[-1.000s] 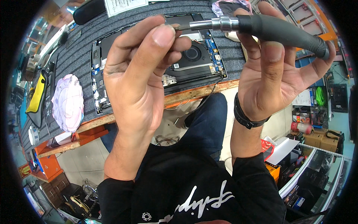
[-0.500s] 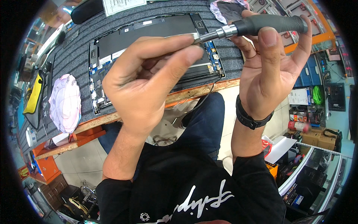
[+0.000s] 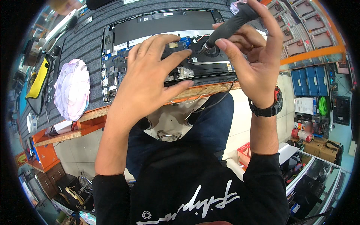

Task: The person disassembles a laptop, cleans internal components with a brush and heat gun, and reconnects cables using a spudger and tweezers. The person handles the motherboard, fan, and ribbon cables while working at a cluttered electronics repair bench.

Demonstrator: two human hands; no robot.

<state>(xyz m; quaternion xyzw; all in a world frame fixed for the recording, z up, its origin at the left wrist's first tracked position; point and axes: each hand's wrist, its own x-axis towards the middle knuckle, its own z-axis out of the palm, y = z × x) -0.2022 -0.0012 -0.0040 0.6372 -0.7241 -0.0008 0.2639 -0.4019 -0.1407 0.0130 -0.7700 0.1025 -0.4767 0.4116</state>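
An opened laptop base (image 3: 127, 33) lies on the grey striped bench mat, its boards and fan (image 3: 212, 52) bare. My right hand (image 3: 257, 60) grips a dark-handled screwdriver (image 3: 232, 26), slanted down so that its metal tip meets or nearly meets the laptop beside the fan. My left hand (image 3: 148, 75) rests over the middle of the laptop with fingers apart. Its index fingertip is close to the screwdriver's tip, and the thumb reaches past the near edge. I see nothing held in it. Parts of the board are hidden beneath this hand.
A pale patterned cloth bundle (image 3: 73, 90) and a yellow-black pouch (image 3: 39, 84) lie to the left. A compartmented tray (image 3: 313, 18) stands at the far right, above blue drawers (image 3: 309, 80). A thin dark cable (image 3: 221, 103) hangs over the wooden bench edge (image 3: 210, 89).
My left hand has come off the screwdriver's tip, lowered onto the laptop and spread its fingers. My right hand has tilted the screwdriver from nearly level to pointing down at the fan area.
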